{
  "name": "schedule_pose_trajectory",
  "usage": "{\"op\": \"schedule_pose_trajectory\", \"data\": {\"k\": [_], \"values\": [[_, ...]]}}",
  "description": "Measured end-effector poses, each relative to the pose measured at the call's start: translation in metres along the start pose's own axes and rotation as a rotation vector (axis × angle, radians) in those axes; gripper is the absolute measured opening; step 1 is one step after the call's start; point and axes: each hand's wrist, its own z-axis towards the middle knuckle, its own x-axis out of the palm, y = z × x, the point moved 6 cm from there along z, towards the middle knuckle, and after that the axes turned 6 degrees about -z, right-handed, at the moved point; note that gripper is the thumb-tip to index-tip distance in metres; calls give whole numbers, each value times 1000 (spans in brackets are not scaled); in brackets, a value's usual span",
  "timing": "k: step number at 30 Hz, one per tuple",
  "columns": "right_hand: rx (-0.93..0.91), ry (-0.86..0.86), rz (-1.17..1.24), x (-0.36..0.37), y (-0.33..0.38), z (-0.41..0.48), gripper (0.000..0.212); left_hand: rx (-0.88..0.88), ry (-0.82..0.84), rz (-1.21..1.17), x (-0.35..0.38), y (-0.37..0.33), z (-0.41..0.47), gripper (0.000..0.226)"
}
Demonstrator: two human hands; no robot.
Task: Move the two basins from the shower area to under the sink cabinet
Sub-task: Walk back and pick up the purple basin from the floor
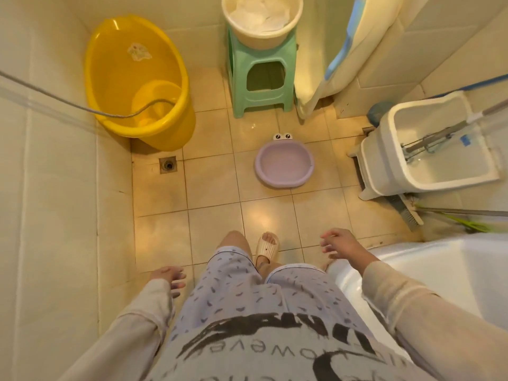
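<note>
A small lilac basin (284, 167) with cartoon eyes on its far rim lies on the tiled floor ahead of me. A cream basin (262, 22) holding white cloth stands on a green plastic stool (261, 75) at the back. My left hand (169, 279) hangs by my left thigh, fingers apart and empty. My right hand (341, 243) is raised over the floor at the right, fingers spread, holding nothing. Both hands are well short of the basins.
A tall yellow tub (137, 78) stands in the back left corner with a shower hose (68, 101) draped into it. A floor drain (167, 165) lies beside it. A white mop bucket (428, 144), brush and mop handles crowd the right. A white fixture edge (439, 268) is at my right.
</note>
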Motion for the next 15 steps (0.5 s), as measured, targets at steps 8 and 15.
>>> {"op": "schedule_pose_trajectory", "data": {"k": [8,15], "values": [[61,-13,38,-11,66,27,16,93,69,142,54,-144,19,12],[287,-60,174,-4,60,31,14,177,203,295,105,-290,51,32]]}}
